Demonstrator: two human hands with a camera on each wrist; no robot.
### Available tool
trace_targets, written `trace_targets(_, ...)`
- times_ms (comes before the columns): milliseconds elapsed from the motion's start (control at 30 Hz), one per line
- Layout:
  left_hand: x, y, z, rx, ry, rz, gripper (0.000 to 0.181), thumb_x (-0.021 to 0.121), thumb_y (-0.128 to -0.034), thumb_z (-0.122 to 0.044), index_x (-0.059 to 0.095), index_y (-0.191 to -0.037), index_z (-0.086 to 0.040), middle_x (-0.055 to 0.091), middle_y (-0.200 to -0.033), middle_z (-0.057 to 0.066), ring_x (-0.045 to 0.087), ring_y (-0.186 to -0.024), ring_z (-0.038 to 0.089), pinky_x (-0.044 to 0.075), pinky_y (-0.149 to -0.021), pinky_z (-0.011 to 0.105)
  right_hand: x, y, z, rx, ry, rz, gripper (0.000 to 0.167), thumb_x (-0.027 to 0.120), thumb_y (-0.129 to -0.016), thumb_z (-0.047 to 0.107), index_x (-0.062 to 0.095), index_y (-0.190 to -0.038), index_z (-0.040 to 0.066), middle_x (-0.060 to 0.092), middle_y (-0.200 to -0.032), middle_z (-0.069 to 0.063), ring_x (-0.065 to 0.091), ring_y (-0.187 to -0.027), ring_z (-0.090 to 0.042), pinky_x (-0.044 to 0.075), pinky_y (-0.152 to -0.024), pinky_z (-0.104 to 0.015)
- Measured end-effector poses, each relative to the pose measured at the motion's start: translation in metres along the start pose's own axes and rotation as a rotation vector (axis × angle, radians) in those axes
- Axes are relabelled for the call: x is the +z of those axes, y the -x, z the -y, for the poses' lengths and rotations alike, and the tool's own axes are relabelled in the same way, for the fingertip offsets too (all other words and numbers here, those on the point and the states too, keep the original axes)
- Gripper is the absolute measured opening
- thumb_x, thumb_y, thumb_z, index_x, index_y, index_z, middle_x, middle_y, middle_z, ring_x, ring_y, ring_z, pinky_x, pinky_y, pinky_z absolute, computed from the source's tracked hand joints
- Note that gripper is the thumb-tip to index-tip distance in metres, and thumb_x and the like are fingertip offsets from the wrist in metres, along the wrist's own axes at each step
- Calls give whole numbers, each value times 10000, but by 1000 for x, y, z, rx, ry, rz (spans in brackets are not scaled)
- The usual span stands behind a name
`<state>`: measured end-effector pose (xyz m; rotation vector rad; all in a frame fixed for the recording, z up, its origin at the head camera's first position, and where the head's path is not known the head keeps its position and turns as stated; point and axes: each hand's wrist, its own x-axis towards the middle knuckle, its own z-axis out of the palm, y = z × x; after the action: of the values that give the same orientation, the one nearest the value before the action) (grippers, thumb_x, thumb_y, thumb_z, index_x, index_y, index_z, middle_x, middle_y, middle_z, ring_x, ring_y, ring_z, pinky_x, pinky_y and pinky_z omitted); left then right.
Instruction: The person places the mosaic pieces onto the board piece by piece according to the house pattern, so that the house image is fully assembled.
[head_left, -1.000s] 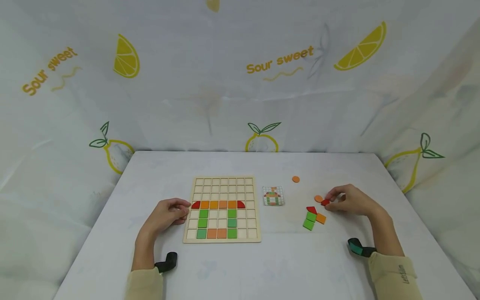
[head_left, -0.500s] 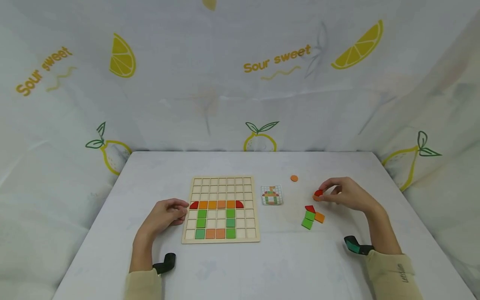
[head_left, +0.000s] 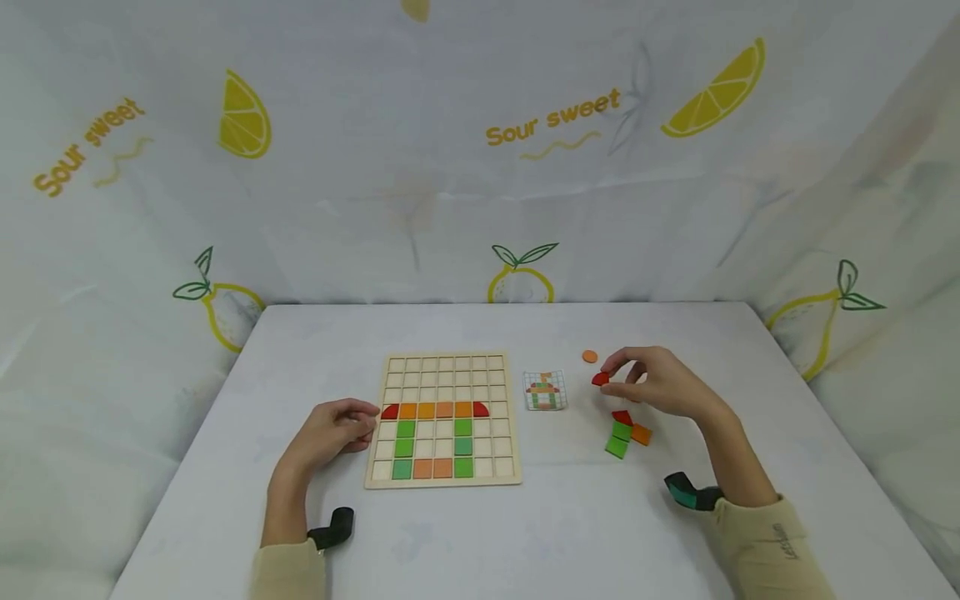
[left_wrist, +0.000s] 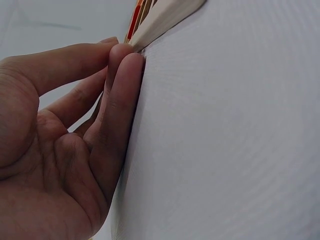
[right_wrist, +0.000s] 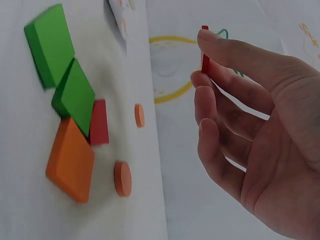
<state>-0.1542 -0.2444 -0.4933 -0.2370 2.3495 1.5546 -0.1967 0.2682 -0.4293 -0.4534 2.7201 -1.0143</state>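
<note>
We see right hand (head_left: 663, 385) pinching red piece (head_left: 601, 378) above table (head_left: 555, 533) — orange disc (head_left: 590, 356) near it. Left hand (head_left: 333, 432) slack — relaxed fingers touch left edge of grid board (head_left: 443, 484).

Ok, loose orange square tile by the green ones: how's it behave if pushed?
The orange square tile is probably stiff: its thick edges look straight. It should slide rather than roll, being square-cornered and flat on the table. It may nudge the nearer green square tile, as they appear to touch.
</note>
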Motion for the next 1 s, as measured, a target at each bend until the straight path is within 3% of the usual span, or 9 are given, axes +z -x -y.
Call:
trace_targets(300,1,1,1,-12,3,-5,273,677,-966,-139,678,-1228,-60,672,-972,76,658,-834,166,612,-736,253,32,-31,41,-119,88,32,257,822,-867,307,724,-1078,198,726,-1070,-11,607,-816,-141,530,-642,-246)
trace_targets(600,0,-1,1,-8,4,-4,278,683,-964,-142,675,-1228,-55,686,-973,83,662,-833,165,614,-737,255,73,-73,94,-272,94,94,261,813,-869,363,714,-1068,226,736,-1051,38,610,-740,-99,500,-621,-233)
trace_targets(1000,-1,-1,-1,-15,10,1,271,668,-965,-126,676,-1227,-56,709,-961,90,668,-832,165,615,-740,253,139,-125,151,-298,129,185,225,798,-882,376,708,-1018,221,701,-977,61,579,-744,-103,470,-640,-245)
